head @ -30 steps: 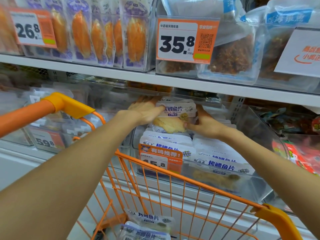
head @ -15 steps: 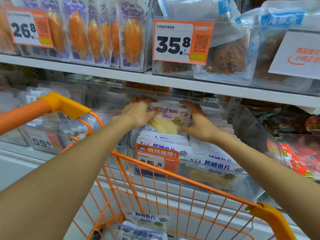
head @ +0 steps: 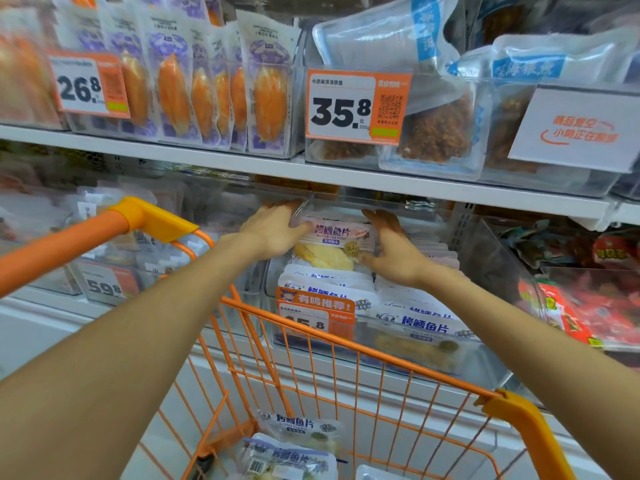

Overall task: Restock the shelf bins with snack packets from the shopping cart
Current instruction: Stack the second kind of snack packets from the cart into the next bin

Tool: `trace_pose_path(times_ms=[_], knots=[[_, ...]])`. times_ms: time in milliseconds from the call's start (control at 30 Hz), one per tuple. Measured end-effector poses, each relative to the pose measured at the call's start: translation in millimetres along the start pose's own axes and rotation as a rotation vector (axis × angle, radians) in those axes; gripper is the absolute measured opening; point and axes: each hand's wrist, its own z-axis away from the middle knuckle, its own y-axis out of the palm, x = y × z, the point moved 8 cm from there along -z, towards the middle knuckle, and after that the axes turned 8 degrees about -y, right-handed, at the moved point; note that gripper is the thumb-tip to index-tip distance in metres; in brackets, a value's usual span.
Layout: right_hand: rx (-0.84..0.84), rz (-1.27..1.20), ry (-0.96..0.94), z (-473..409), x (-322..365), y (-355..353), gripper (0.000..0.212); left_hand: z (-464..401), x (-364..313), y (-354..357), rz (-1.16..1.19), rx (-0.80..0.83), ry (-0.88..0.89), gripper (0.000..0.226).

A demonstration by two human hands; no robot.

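Snack packet with pink header, upright at the back of the clear shelf bin, behind rows of blue-lettered packets of the same kind. Left hand against the packet's left edge, thumb laid across its upper corner, fingers reaching past the bin's left wall toward the rear of the shelf; grasping the packet from that side. Right hand against the packet's right edge, fingers spread and upright, thumb touching the lower right corner; pressing rather than curling round it. Orange price tag clipped to the bin's front wall, partly hidden behind the cart rim. Orange shopping cart pulled close under the shelf's front edge, handle ends at left and right, both forearms reaching over it. More packets in the cart, lying flat near its bottom. Upper shelf carrying bins of orange-filled pouches toward its left end, brown-filled pouches toward its right, with price cards 26.8 and 35.8 at its front edge. Red packets in the neighbouring bin to the right.
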Motion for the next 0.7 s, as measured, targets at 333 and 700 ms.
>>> trace_pose_path(times_ms=[333,700], knots=[[-0.156,-0.109,-0.131,102.0,53.2,-45.2,0.018,125.3,-22.4,-22.0,0.364,-0.028,-0.022,0.011],[0.787,-0.042,0.006,219.1,57.6,96.5,0.031,231.3,11.8,99.1,-0.123,0.6,-0.109,0.009]])
